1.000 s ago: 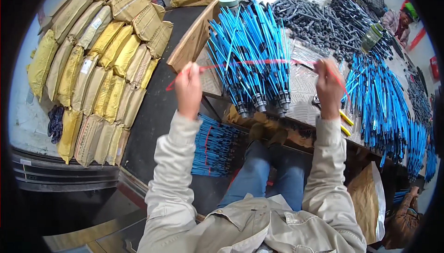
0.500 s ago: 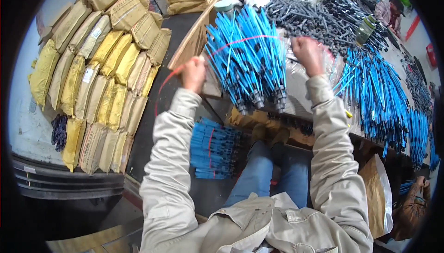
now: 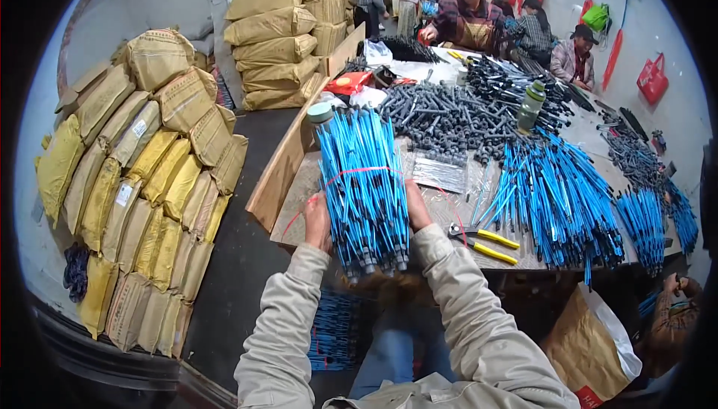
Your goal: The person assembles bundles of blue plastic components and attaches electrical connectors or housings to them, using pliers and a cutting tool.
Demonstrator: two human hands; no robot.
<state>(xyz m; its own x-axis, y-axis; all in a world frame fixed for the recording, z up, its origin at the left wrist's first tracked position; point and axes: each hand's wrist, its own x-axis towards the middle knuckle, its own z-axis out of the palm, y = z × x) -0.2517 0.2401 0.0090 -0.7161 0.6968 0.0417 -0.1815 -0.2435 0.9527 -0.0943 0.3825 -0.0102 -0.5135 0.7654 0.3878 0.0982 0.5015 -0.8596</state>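
A thick bundle of thin blue rods [image 3: 363,211] with dark fittings stands at the near table edge, between my two hands. A red string [image 3: 380,169] goes around its upper part, with a loose end hanging by my left wrist. My left hand [image 3: 318,222] is closed against the bundle's left side, and my right hand [image 3: 417,207] grips its right side. The fingers are partly hidden behind the rods. To the right of my right hand lie pliers with yellow handles [image 3: 490,244].
More blue rods [image 3: 557,200] are spread at the table's right. Heaped grey fittings [image 3: 434,121], a green bottle [image 3: 531,106] and a lidded jar [image 3: 320,115] stand beyond the bundle. Stacked sacks [image 3: 149,207] fill the left floor. Another bundle [image 3: 333,327] lies below. Several people work at the far side.
Before, my hands were apart, pulling the red string across the bundle; now they clasp its sides. The bundle is more upright. The view has tilted up, bringing the far people and pliers into sight.
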